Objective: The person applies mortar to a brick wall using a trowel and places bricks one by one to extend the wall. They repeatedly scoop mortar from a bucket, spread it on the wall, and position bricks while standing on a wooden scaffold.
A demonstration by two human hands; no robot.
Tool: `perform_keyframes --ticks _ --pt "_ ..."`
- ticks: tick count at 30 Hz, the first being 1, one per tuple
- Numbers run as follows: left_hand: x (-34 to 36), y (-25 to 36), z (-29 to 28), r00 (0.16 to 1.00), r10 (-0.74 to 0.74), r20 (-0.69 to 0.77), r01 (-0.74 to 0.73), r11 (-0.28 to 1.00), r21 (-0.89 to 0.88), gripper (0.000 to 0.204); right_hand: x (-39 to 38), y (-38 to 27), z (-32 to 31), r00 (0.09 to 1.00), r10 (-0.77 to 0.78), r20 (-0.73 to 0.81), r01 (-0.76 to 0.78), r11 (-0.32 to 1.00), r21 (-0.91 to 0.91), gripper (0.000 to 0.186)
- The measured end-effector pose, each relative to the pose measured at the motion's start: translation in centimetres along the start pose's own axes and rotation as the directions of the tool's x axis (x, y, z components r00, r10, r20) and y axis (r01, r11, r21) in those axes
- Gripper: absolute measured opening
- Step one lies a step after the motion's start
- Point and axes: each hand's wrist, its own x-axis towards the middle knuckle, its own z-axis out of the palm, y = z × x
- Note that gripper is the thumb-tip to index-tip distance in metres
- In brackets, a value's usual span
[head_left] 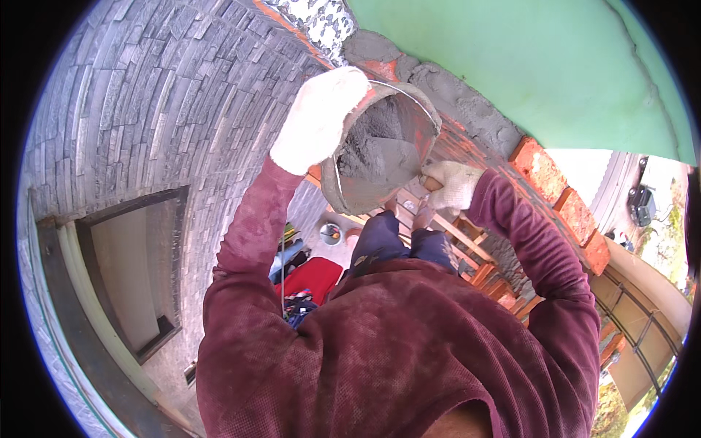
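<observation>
My left hand (318, 117), in a white glove, is closed on the rim of a tilted, mortar-smeared bucket (345, 193), raised in front of my chest. Grey mortar (369, 139) sits inside it. In my right hand (453, 186), also gloved, is the handle (431, 182) of a trowel, whose blade (394, 162) reaches into the bucket and is coated in mortar. Just beyond the bucket, wet mortar (467, 102) and red bricks (537, 164) run along the top of a brick course.
Grey stone cladding (161, 109) with an opening (131, 277) is at left; a green surface (533, 58) is beyond the bricks. Wooden planks (460, 226) lie under my feet, beside piled clothes (307, 277). Metal bars (635, 321) and a drop toward a road with vehicles (641, 201) are at right.
</observation>
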Motion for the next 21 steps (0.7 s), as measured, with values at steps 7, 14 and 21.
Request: perform_keyframes --ticks 7,14,21 --pt "-4.5 0.2 -3.7 0.989 -0.107 -0.097 0.086 0.976 -0.199 0.041 0.3 -4.3 4.4 0.992 -0.009 0.129 -0.032 0.949 0.313 0.039" --pt "-10.9 -2.3 -4.0 0.807 -0.157 -0.570 0.065 0.982 -0.179 0.036 1.0 -7.5 4.6 0.974 -0.094 0.208 0.000 0.911 0.412 0.037" --pt "-13.9 -8.0 -3.1 0.712 -0.280 -0.644 0.296 0.951 -0.086 0.042 1.7 -4.6 1.4 0.919 -0.179 0.351 -0.070 0.803 0.592 0.044"
